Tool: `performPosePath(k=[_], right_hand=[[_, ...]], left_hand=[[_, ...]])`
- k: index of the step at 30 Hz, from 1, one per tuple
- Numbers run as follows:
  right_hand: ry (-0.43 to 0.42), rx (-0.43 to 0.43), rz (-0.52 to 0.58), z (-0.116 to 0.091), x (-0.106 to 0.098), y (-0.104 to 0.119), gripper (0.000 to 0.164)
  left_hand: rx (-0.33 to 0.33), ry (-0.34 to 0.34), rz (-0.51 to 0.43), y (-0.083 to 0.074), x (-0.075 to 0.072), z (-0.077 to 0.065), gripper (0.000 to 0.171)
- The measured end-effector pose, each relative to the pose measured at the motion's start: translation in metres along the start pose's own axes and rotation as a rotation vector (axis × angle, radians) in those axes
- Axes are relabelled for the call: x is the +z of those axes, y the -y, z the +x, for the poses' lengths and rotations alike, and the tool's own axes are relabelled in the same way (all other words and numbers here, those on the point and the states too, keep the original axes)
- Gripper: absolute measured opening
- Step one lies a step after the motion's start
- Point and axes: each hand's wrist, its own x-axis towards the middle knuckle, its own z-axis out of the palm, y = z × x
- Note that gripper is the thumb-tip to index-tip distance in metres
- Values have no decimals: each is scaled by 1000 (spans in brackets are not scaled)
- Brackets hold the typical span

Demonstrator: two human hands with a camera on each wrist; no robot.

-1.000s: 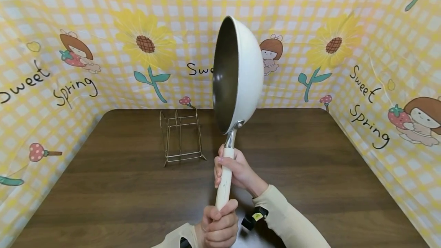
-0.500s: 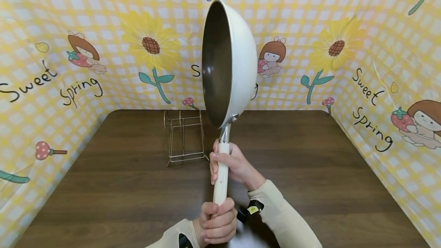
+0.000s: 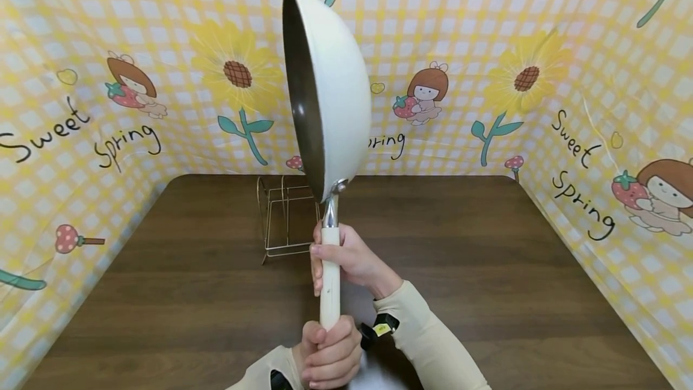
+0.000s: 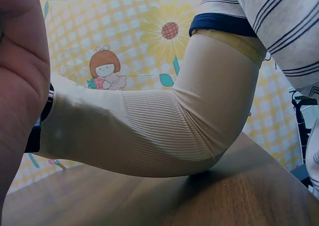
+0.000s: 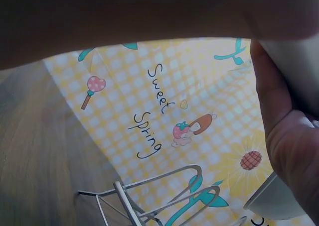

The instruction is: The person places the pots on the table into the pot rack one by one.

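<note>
In the head view a white frying pan with a dark inside is held upright, its open side facing left. The left hand grips the lower end of its white handle. Higher up, the right hand holds the handle below the metal neck, thumb across the front. Part of the left hand fills the left edge of the left wrist view. In the right wrist view, curled fingers hold the pale handle, and a bit of the pan shows below them.
A wire rack stands on the brown wooden table, behind and left of the hands and partly covered by the pan. Yellow checked cloth encloses the table at the back and sides. The right sleeve's elbow is down at the tabletop.
The pan and both hands have moved left, so the pan now overlaps the rack in the head view. The pan leans more to the left and shows more of its white outside.
</note>
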Motion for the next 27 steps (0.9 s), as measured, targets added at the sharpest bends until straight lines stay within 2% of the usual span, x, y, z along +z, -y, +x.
performPosePath(k=[4,10,19,27], right_hand=[[1,21,12,3,4,-4,9],[-1,48,19,7,6,-10,9],[10,81,66,10,6,-16,10],[10,98,36,11,8,-22,9]], left_hand=[[-2,14,12,0,0,-6,32],[-14,31,48,-2,2,-8,35],[-43,5,113,-5,4,-12,49],[-70,56,88,-6,5,-7,54]])
